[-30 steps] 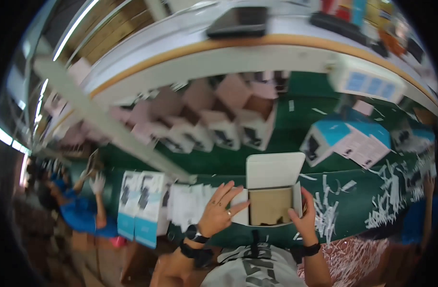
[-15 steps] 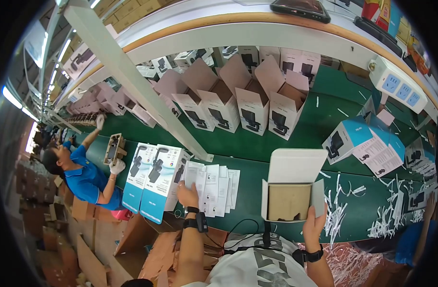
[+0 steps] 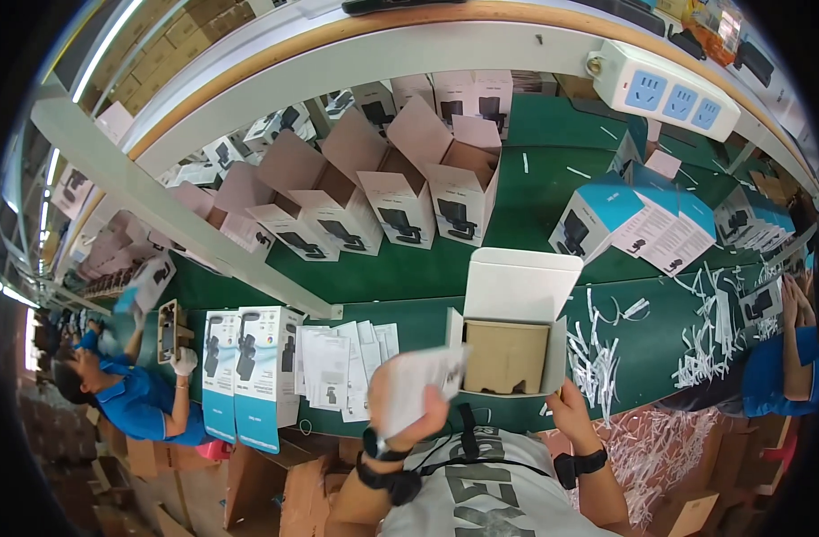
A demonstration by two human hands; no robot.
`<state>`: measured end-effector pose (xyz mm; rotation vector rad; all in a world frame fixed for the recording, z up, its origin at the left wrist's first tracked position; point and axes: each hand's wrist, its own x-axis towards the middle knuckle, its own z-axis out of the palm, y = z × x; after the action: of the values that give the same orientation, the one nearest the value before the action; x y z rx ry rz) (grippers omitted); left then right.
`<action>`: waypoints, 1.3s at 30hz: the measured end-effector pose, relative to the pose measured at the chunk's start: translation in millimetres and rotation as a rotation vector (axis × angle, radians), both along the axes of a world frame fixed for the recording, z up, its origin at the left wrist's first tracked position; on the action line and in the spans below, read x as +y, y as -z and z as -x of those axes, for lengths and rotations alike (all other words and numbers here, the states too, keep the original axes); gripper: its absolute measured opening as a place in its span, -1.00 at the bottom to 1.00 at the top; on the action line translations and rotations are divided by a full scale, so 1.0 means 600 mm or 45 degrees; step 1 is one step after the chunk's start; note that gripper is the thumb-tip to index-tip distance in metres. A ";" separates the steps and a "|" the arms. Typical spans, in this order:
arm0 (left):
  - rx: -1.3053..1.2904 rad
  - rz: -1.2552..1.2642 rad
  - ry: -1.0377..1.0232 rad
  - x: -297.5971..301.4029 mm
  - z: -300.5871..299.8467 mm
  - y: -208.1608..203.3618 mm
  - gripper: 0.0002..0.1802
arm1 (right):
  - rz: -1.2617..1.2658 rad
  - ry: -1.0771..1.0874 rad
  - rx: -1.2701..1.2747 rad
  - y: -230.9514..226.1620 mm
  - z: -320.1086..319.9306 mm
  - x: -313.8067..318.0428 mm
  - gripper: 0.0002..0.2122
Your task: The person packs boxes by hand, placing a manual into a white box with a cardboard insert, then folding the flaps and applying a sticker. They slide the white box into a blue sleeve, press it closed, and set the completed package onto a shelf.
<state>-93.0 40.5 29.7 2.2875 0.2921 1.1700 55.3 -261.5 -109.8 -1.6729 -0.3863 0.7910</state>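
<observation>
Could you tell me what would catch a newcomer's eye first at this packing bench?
Front and centre, an open white carton with a brown insert stands on the green belt; the right hand steadies its near corner. The left hand holds a white leaflet just left of it. Behind, a row of open cartons runs diagonally.

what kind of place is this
Most likely a packing line in a factory: rows of open product boxes stand on a long green work table, leaflets lie stacked, and co-workers in blue work alongside.
</observation>
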 end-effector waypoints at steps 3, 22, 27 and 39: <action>0.091 -0.094 0.003 0.001 -0.036 0.038 -0.45 | 0.021 0.133 0.038 -0.008 0.001 -0.008 -0.68; 0.507 0.257 0.048 -0.046 -0.046 0.123 0.11 | -0.197 0.297 -0.048 -0.151 -0.064 0.061 -0.79; 0.147 0.676 0.021 -0.067 -0.086 0.028 0.04 | -0.187 0.273 -0.062 -0.162 -0.071 0.071 -0.78; 0.445 0.926 0.172 -0.035 -0.072 0.136 -0.12 | -0.248 0.329 -0.022 -0.156 -0.068 0.081 -0.80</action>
<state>-50.0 19.3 -52.1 1.8005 0.5753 0.4669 96.4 -213.0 -16.3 -1.5105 -0.2436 0.5305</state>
